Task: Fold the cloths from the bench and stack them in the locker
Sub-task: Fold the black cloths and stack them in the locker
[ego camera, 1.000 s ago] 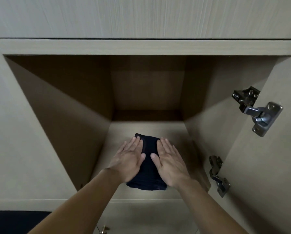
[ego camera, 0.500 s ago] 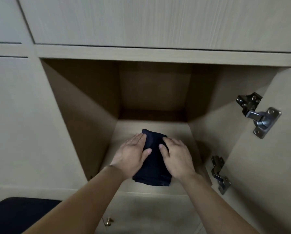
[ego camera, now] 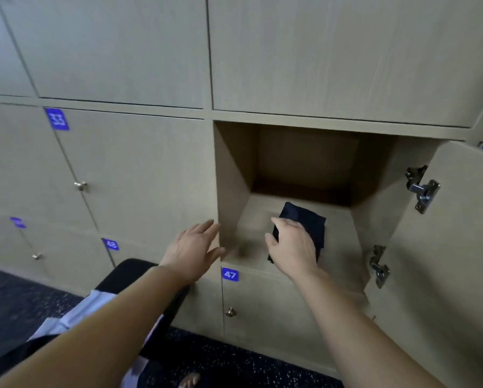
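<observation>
Beige locker wall [ego camera: 139, 169], one locker [ego camera: 233, 191] open. Folded dark cloth [ego camera: 310, 222] flat on locker floor under right grip [ego camera: 293, 247], loosely apart, likely settling it for stacking. Left grip [ego camera: 191, 249] apart, empty, just outside; pale cloth [ego camera: 94, 306] below on tabletop [ego camera: 128, 271].

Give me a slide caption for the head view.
Folded dark cloth lies in the open locker, right hand over it, left hand open just outside.

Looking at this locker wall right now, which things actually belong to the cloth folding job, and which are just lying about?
Belongs to the job:
dark folded cloth, lying in the open locker
pale cloths on the black bench

Just there:
closed locker doors
blue tag 47
brass knobs
speckled floor
</observation>
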`<state>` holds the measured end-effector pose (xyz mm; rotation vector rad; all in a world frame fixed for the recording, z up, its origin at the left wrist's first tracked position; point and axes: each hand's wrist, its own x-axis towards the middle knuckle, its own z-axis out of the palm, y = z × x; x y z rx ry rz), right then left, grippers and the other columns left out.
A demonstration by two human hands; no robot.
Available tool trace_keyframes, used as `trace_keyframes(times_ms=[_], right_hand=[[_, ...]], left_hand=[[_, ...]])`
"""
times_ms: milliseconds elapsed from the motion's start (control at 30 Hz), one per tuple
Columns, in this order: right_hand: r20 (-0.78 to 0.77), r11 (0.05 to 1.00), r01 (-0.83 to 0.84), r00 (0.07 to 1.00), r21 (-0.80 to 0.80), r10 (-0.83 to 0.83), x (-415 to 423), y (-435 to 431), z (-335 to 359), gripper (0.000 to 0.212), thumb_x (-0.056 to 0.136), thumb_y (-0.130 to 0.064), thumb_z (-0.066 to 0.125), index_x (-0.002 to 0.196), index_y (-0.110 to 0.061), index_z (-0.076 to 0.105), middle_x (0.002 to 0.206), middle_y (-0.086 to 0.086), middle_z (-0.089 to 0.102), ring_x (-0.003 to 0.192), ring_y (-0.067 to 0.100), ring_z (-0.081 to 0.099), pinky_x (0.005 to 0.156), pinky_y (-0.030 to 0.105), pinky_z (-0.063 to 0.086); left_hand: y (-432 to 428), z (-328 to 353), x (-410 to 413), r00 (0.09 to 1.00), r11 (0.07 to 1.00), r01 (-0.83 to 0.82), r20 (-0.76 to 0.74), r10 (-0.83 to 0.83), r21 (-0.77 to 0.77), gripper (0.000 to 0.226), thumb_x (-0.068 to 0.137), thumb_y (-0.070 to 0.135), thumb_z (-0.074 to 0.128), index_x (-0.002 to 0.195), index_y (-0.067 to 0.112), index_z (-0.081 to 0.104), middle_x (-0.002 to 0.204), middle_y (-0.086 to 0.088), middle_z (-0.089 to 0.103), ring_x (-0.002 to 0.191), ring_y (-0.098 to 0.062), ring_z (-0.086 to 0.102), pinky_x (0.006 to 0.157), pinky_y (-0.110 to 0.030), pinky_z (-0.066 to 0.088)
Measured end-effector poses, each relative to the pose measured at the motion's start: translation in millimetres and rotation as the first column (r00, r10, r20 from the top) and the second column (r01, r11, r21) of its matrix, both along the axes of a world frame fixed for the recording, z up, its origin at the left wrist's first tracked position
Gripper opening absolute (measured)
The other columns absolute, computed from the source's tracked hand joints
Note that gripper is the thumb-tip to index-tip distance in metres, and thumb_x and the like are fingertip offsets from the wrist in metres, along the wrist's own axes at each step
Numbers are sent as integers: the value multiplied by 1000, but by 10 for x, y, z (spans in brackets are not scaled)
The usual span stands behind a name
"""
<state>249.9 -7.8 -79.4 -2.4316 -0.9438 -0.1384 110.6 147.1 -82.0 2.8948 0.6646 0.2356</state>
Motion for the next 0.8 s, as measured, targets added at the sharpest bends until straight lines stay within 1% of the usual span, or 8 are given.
trace_keyframes(times_ms=[100, 167, 333, 467, 567, 667, 733, 800], right_hand=[[8, 997, -72, 997, -25, 72, -479, 155, 34, 48, 99, -34, 47, 144, -20, 41, 140, 3, 52, 128, 22, 47, 102, 36, 41], [19, 989, -140, 990, -49, 141, -833, 280, 23, 46, 98, -33, 45, 142, -20, 42, 139, 4, 53, 125, 25, 48, 102, 36, 40], [32, 936, -336, 940, -100, 341, -1759, 595, -151, 37, 94, -29, 47, 127, -13, 51, 130, 8, 58, 120, 29, 50, 99, 36, 38], [3, 851, -504, 860, -148, 510, -2483, 800, -418, 39, 92, -25, 47, 130, -13, 51, 131, 5, 57, 122, 29, 50, 97, 36, 38], [-22, 776, -600, 793, -196, 608, -2937, 924, -639, 25, 92, -25, 47, 114, -14, 54, 119, 4, 61, 116, 28, 53, 89, 35, 39], [-73, 710, -660, 743, -244, 665, -3295, 1022, -850, 30, 95, -28, 46, 120, -14, 53, 122, 4, 60, 117, 25, 52, 93, 35, 39], [-83, 681, -675, 725, -284, 684, -3448, 1078, -969, 27, 96, -32, 45, 115, -15, 53, 122, 3, 61, 118, 25, 51, 94, 35, 38], [-93, 660, -682, 714, -314, 694, -3525, 1131, -1053, 29, 98, -33, 43, 119, -15, 53, 123, 2, 60, 119, 25, 51, 95, 35, 38]], left_hand=[[105, 23, -626, 992, 992, -123, 13, 123, 9, 62, 99, 47, 46, 153, 23, 27, 161, 1, 22, 146, -20, 25, 116, -33, 24], [168, 10, -1086, 978, 978, -208, 18, 208, 9, 61, 98, 46, 48, 152, 23, 30, 161, 1, 24, 145, -20, 27, 115, -34, 26], [233, -141, -2346, 918, 918, -397, -6, 397, 15, 59, 99, 43, 49, 151, 22, 33, 160, -1, 26, 142, -24, 32, 113, -37, 27], [195, -384, -3312, 846, 846, -532, -17, 532, 10, 57, 97, 40, 54, 147, 18, 40, 155, -4, 36, 140, -25, 37, 111, -37, 28], [130, -600, -3930, 778, 779, -627, -39, 626, -14, 57, 97, 41, 53, 148, 17, 40, 155, -3, 37, 141, -25, 37, 112, -36, 29], [111, -843, -4380, 715, 715, -699, -60, 696, -34, 58, 96, 45, 53, 147, 20, 42, 153, 0, 40, 140, -22, 39, 111, -35, 31], [130, -992, -4551, 702, 700, -712, -65, 709, -51, 56, 95, 47, 53, 145, 20, 45, 148, 2, 47, 135, -21, 44, 109, -34, 35], [172, -1102, -4607, 707, 704, -707, -69, 704, -64, 53, 97, 47, 50, 143, 20, 47, 143, 4, 53, 130, -21, 48, 105, -33, 38]])
